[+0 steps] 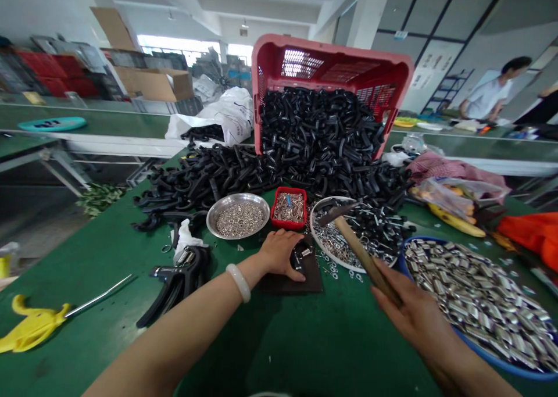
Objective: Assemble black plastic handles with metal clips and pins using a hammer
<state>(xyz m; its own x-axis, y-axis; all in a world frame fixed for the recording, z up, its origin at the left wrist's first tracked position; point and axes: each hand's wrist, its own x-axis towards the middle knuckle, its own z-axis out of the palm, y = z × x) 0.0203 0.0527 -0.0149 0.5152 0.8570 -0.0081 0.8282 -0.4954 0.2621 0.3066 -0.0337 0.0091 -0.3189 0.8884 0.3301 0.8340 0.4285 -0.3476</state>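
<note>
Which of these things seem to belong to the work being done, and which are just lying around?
Likely part of the job:
- hammer, held in the right hand
- black part, partly hidden by the left hand
- dark plate beneath it
- metal bowl and red tray of small parts

Apparently just lying about:
- bananas
- checked cloth
- orange cloth

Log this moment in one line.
left hand: holding black part on dark plate | right hand: holding hammer | hammer head: apart from black part
</note>
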